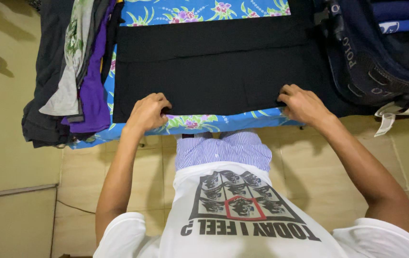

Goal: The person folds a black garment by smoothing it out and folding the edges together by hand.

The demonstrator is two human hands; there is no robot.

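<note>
Nearest the head camera, we are wearing a white T-shirt (243, 224) with a dark printed graphic on the chest, and below it blue-and-white striped shorts (223, 149) are showing against the beige tiled floor (305, 157).

From there we are reaching both bare arms forward to a black garment (214, 71) that is lying flat and folded on a blue floral sheet (199, 123), its near edge running just inside the sheet's front border. Our left hand (148, 112) is curling closed on the garment's near left corner, the fingers tucked under so that the black cloth is being pinched between them and the thumb. Our right hand (302, 104) is doing the same at the near right corner, fingers bent and gripping the edge of the cloth. Both hands are well apart, one at each end of the near hem, and the garment is stretching smooth between them. A fold line is running across the cloth farther back, parallel to the near edge.

To the left of the garment, a heap of clothes (70, 71) is hanging over the edge of the sheet: dark pieces, a purple one, a grey one and one with a green leaf print. To the right, touching the garment's far right corner, a dark navy backpack (376, 57) is resting on the sheet, with a pale strap (391, 112) dangling from it toward the floor.
</note>
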